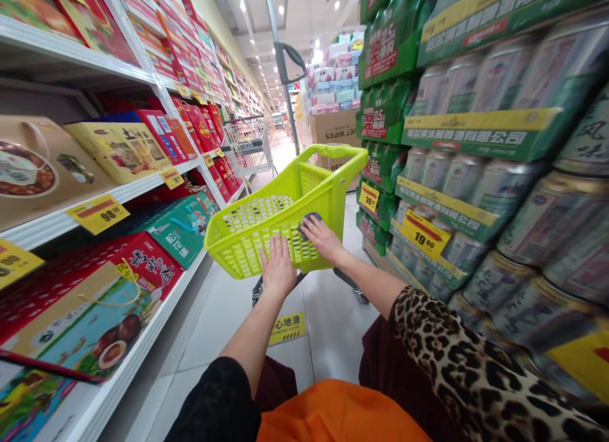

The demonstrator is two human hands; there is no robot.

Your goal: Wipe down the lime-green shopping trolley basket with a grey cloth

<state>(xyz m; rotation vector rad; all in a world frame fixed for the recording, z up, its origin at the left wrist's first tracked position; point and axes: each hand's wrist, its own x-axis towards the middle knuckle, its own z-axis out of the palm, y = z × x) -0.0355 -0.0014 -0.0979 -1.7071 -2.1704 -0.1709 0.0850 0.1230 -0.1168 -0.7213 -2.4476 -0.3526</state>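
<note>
A small shopping cart with a lime-green plastic basket [238, 244] stands in front of me, its slotted side facing my hands. My left hand [278, 267] rests against that side, fingers stretched out and nothing in its grasp. To its right, my right hand [324, 240] presses a dark grey cloth [310, 220] against the same side, close to the slots. Only part of the cloth shows beyond the fingers. The basket's green handle [333, 151] rises at the upper right. Dark wheels [360, 295] are partly visible beneath.
Shelves of boxed goods [114, 156] line the left. Stacked packs of cans [457, 169] rise close on the right. Farther down the aisle stand a metal shopping cart [247, 144] and a wet-wipes carton [333, 128]. A yellow floor sign [288, 328] marks the tiles.
</note>
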